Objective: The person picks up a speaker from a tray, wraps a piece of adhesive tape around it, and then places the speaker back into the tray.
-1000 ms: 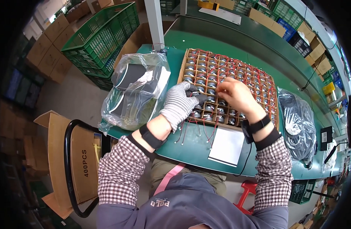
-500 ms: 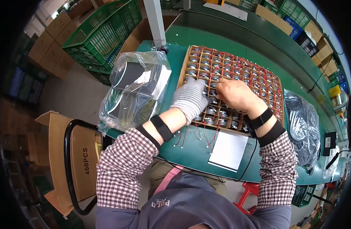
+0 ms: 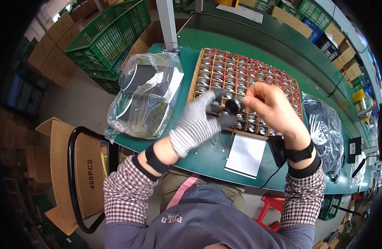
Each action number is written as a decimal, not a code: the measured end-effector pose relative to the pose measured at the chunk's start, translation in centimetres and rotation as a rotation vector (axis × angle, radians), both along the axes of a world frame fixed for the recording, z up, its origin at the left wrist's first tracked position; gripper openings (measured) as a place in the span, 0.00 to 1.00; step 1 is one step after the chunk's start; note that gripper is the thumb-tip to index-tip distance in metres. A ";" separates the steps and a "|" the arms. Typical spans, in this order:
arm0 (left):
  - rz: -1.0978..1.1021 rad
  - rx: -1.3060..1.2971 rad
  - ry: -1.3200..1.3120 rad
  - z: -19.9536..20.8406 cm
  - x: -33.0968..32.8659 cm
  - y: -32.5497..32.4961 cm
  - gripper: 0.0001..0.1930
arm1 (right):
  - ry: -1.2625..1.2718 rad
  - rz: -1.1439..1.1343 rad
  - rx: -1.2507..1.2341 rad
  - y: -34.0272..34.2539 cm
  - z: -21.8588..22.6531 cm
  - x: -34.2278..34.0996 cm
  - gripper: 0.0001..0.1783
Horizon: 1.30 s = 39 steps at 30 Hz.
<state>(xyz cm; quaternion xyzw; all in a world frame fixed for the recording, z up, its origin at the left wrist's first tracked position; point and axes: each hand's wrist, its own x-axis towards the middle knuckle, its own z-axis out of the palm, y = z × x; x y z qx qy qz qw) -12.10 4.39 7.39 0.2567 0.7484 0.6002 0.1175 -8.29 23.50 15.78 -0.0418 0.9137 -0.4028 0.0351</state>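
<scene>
My bare right hand [image 3: 272, 106] pinches a small round speaker [image 3: 233, 106], its dark face toward me, above a divided cardboard box [image 3: 190, 97]. My left hand [image 3: 196, 121], in a grey striped glove with dark fingertips, is open just left of that speaker, thumb and fingers apart; no contact shows. Many more speakers [image 3: 228, 88] sit in the box's cells, with red wires [image 3: 265, 66] lying over the far and right rows. Several wire ends hang over the near side of the box. My hands hide some of the middle cells.
A white sheet [image 3: 245, 155] lies before the box on the green table [image 3: 191, 159]. Left stands a clear plastic bag [image 3: 147, 99] with dark panels; right lies another bag [image 3: 326, 133] with dark round parts. A metal post [image 3: 166, 25] rises behind; a carton [image 3: 89, 174] stands left.
My right hand has lifted a speaker up out of the box. My left hand has drawn back toward me and opened. The view has shifted slightly.
</scene>
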 end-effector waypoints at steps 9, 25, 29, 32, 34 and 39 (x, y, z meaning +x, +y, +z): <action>-0.127 0.606 -0.605 -2.7 8.6 -0.9 0.22 | -0.064 -0.168 -0.272 -3.2 -3.8 7.9 0.07; -0.198 0.685 -1.122 -5.3 10.7 -3.6 0.15 | -0.121 -0.313 -0.113 -1.6 -10.6 13.0 0.04; -0.273 0.490 -1.117 -5.5 11.1 -3.5 0.15 | -0.115 -0.201 -0.027 -2.1 -12.1 12.4 0.04; -0.307 0.307 -1.063 -6.2 11.4 -3.5 0.15 | -0.123 -0.130 0.026 -3.0 -12.9 12.5 0.05; -0.299 0.276 -0.995 -6.9 11.3 -3.9 0.15 | -0.098 -0.118 0.077 -3.3 -13.1 12.6 0.05; -0.282 0.236 -0.907 -6.9 10.8 -3.6 0.15 | -0.039 -0.076 0.230 -3.8 -12.6 12.7 0.04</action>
